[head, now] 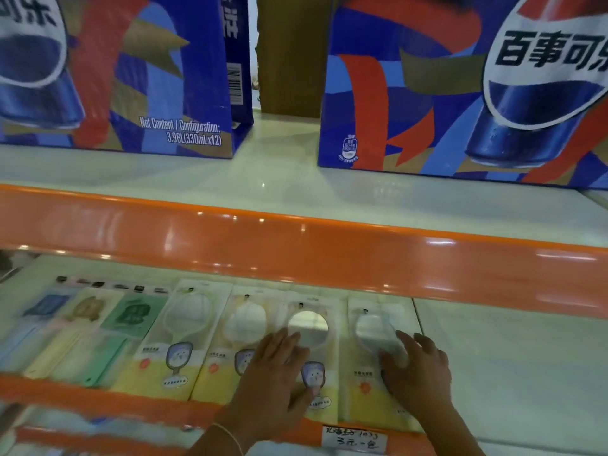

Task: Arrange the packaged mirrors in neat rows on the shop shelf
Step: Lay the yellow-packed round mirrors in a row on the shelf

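Row's pretty much there on the lower shelf (493, 357) — four mirror packs lie flat side by side, long edges touching or nearly so. The left hand (274, 373) rests flat on the seam between the second pack (230, 340) and third pack (311, 327), fingers (283, 339) straight and spread, holding nothing, just pressing down. The right hand (418, 370) lies on the fourth pack (365, 386), fingers loosely bent over its round mirror, not really gripping as far as I can tell. The first pack (174, 337) sits well left of the left fingers, untouched.

Further left of that there's a bunch of other flat packets (82, 324) in blue, tan and green — too blurry to say what they are.

What's left, I'd guess: nudge the last two packs so bottoms line up with the orange rail (131, 399); the fourth looks slightly apart from the third. Right of the right fingers the shelf has room for more. Cola boxes (460, 93) sit on the shelf above, and a handwritten price tag (355, 441) is just below the hands.
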Available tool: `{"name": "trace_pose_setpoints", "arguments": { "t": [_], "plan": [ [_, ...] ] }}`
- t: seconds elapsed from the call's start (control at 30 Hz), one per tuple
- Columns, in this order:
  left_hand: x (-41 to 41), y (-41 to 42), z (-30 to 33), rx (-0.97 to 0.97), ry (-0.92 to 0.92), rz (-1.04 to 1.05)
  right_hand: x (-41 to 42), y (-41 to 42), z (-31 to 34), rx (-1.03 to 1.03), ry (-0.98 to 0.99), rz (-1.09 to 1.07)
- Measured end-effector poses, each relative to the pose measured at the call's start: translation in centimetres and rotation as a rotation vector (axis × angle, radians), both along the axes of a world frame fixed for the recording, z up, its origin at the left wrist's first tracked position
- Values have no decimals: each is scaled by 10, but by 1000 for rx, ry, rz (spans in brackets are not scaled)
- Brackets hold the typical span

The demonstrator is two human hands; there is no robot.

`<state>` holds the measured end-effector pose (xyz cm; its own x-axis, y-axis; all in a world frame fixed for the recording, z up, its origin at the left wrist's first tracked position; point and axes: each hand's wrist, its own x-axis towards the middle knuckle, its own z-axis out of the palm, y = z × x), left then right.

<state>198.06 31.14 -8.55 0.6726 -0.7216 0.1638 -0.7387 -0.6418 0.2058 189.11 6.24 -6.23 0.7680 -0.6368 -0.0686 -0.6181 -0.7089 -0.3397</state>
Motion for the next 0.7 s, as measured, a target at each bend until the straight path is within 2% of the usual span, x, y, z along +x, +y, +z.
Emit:
{"name": "trace_pose_setpoints", "arguments": {
  "t": [0.23,0.7],
  "plan": [
    [-1,2,-10,75,-30,-11,-3,31,-17,-50,179,180],
    [1,2,-12,114,-14,-33,1,58,-20,-110,135,164]
  ]
}}
